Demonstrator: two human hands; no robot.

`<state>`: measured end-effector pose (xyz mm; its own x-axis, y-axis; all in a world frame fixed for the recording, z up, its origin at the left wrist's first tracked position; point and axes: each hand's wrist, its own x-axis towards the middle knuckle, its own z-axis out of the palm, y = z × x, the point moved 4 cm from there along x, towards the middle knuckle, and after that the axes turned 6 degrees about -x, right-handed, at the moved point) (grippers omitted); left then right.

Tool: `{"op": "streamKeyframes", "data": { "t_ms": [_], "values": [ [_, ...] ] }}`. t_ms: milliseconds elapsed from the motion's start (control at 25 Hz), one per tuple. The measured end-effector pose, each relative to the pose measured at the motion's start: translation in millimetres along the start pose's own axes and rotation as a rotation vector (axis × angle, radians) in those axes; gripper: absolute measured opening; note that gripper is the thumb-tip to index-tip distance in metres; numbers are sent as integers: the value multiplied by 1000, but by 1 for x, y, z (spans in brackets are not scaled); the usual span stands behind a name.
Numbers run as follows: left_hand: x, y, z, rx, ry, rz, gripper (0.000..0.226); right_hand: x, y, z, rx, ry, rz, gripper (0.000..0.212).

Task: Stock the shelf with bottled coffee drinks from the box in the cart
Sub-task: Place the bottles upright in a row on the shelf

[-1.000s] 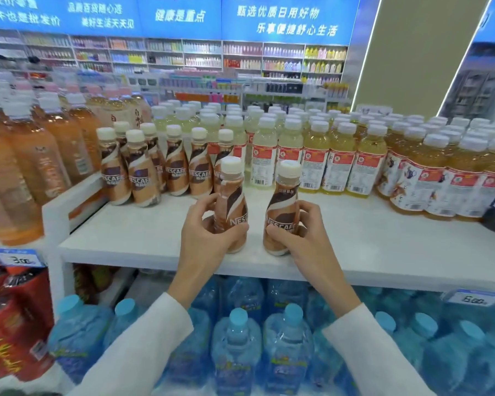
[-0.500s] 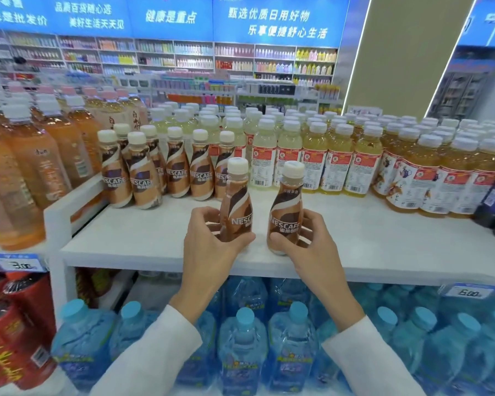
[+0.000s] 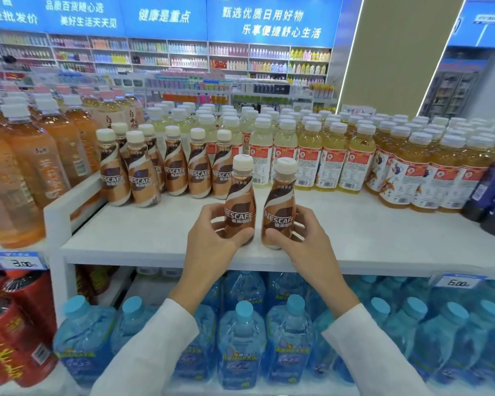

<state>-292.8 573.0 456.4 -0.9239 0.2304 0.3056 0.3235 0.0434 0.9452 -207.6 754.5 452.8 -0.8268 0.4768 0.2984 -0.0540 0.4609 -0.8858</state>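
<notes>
Beneath both grips runs the flat white shelf board (image 3: 143, 235); behind-left, a row of brown white-capped plastic coffee bottles (image 3: 175, 170). Left hand (image 3: 209, 238) clasps the left bottle (image 3: 239, 195), right hand (image 3: 300, 241) the right bottle (image 3: 280, 201); both now straightened, labels forward, seemingly ready to slide back.

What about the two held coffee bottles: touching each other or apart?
Apart. The head view shows a strip of white shelf between the left-hand bottle and the right-hand bottle.

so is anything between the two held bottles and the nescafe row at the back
Nothing visible: bare shelf lies between the held bottles and the Nescafe row at back left; the yellow drinks stand further right.
</notes>
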Motion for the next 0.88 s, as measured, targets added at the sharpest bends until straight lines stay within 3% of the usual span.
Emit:
{"op": "streamKeyframes", "data": {
  "t_ms": [160, 360, 520, 880],
  "values": [
    [-3, 3, 0, 6, 53, 30, 59, 1, -6, 9, -9, -15, -25, 55],
    [-5, 1, -2, 30, 71, 27, 58, -7, -5, 14, 9, 35, -5, 75],
    [-5, 2, -6, 100, 114, 27, 60, -9, -8, 21, -18, 118, -15, 53],
    [48, -15, -79, 315, 284, 18, 60, 39, -48, 116, -3, -1, -52, 51]
  ]
}}
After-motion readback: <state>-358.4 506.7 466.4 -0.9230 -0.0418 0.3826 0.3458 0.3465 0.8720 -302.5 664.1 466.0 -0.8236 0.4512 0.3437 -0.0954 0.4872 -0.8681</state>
